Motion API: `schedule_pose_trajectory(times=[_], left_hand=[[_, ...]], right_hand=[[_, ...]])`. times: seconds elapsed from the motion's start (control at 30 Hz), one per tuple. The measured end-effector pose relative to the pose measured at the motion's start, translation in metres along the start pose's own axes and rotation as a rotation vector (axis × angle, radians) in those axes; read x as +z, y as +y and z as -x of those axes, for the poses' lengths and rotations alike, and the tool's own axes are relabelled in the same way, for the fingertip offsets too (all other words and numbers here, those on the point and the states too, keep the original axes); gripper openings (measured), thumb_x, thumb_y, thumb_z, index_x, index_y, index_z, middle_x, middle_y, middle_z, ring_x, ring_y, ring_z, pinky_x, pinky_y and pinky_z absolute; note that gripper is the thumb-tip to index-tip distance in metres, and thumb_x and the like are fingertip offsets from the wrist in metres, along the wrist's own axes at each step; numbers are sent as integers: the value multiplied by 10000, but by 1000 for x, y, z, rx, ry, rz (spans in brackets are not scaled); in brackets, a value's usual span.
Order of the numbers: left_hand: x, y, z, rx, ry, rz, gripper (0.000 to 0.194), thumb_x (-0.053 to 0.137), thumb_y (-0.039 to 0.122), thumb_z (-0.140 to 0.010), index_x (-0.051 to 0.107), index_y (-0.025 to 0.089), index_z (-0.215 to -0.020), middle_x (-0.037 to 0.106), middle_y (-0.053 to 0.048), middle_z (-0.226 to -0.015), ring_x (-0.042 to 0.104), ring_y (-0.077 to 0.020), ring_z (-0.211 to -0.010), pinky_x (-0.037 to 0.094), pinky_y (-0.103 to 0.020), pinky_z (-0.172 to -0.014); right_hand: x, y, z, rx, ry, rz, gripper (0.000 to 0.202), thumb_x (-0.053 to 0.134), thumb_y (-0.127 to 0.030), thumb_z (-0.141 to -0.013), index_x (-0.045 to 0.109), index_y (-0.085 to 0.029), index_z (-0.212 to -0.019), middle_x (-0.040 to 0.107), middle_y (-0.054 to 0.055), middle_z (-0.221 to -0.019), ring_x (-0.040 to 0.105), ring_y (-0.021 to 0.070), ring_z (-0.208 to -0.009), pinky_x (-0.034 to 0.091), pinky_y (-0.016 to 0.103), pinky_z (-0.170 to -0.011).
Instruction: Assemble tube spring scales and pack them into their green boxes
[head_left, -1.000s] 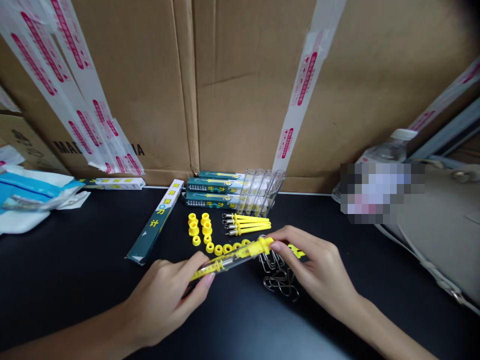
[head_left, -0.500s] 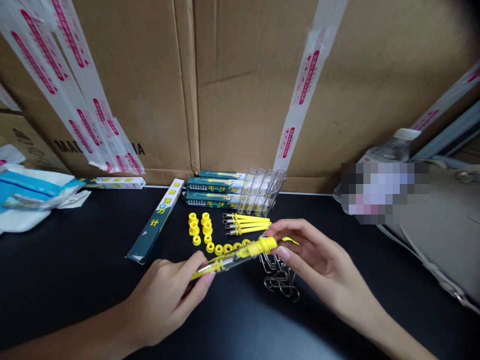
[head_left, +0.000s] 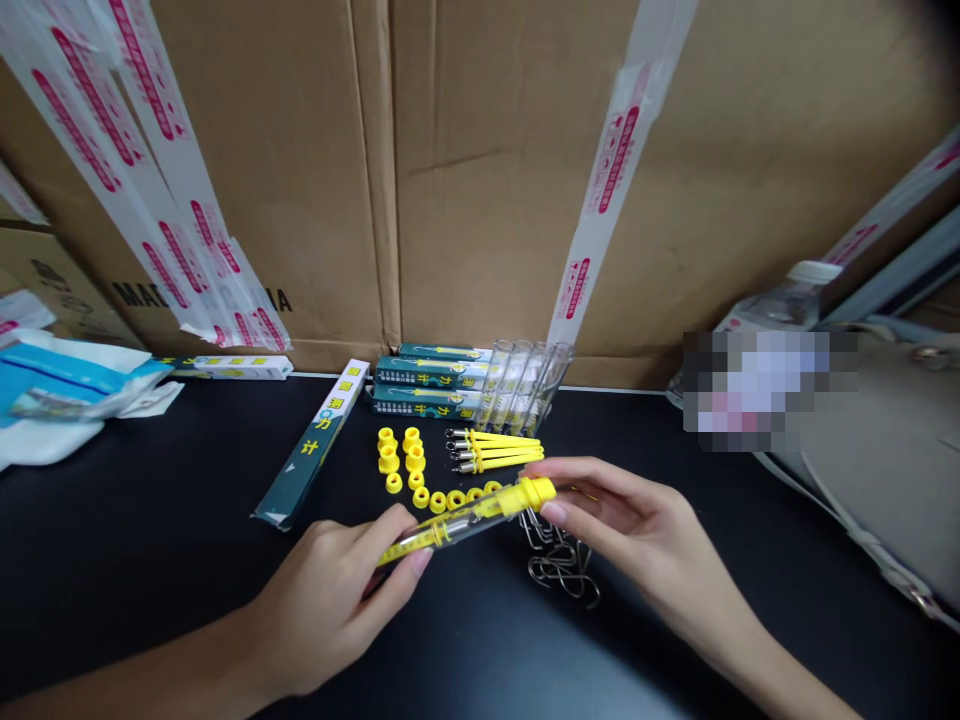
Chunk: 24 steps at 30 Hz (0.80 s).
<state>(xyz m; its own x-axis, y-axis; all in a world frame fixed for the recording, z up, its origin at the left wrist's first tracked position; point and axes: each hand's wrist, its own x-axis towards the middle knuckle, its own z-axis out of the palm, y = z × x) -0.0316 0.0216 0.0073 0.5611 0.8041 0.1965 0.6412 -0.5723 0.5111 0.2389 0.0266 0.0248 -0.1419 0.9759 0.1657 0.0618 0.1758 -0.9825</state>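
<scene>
Clear tube (head_left: 466, 524) slants above black tabletop (head_left: 442, 650); left hand (head_left: 322, 590) grips lower end, right hand (head_left: 645, 525) pinches yellow cap (head_left: 537, 491), far fingertips partly hidden. Best: brace tube, keep cap pressure straight along it, no side bending. Cardboard (head_left: 487, 150) stands behind, bag (head_left: 877, 490) at right.
</scene>
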Motion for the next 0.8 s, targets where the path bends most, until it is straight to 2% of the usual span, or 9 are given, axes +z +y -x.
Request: schedule_pose_trajectory(times=[0.1, 0.2, 0.5, 0.7, 0.8], left_hand=[[0, 0, 0, 0, -4, 3, 220, 375, 301, -1016, 517, 222, -868, 478, 82, -546, 508, -110, -414, 296, -254, -462], [0, -1, 0, 16, -14, -10, 220, 371, 299, -1017, 511, 220, -867, 471, 84, -540, 501, -109, -403, 293, -256, -458], [1, -3, 2, 51, -28, -51, 180, 368, 265, -1017, 503, 220, -906, 495, 88, -553, 517, -111, -408, 303, -257, -461], [1, -4, 1, 70, -9, -40, 189, 361, 265, -1021, 498, 215, -901, 495, 86, -564, 532, -106, -416, 303, -261, -465], [1, -4, 1, 76, -5, -41, 184, 363, 263, -1021, 496, 216, -903, 491, 89, -560, 527, -106, -412, 302, -263, -466]], right_hand=[[2, 1, 0, 20, 13, -60, 225, 794, -246, -786, 773, -281, -1007, 765, 32, -1059, 738, 176, -880, 619, 250, -811], [4, 3, -1, 34, 19, -87, 204, 805, -224, -767, 785, -267, -966, 773, 30, -990, 739, 161, -831, 618, 226, -780], [9, 6, 1, 106, 40, -149, 212, 836, -252, -740, 782, -285, -943, 774, 3, -915, 712, 119, -800, 570, 155, -750], [15, 8, 6, 226, 68, -247, 319, 841, -326, -743, 771, -292, -1052, 770, 4, -977, 687, 133, -915, 529, 182, -852], [18, 8, 9, 288, 77, -288, 305, 828, -359, -759, 773, -289, -1051, 769, 5, -1008, 672, 135, -960, 506, 186, -878]])
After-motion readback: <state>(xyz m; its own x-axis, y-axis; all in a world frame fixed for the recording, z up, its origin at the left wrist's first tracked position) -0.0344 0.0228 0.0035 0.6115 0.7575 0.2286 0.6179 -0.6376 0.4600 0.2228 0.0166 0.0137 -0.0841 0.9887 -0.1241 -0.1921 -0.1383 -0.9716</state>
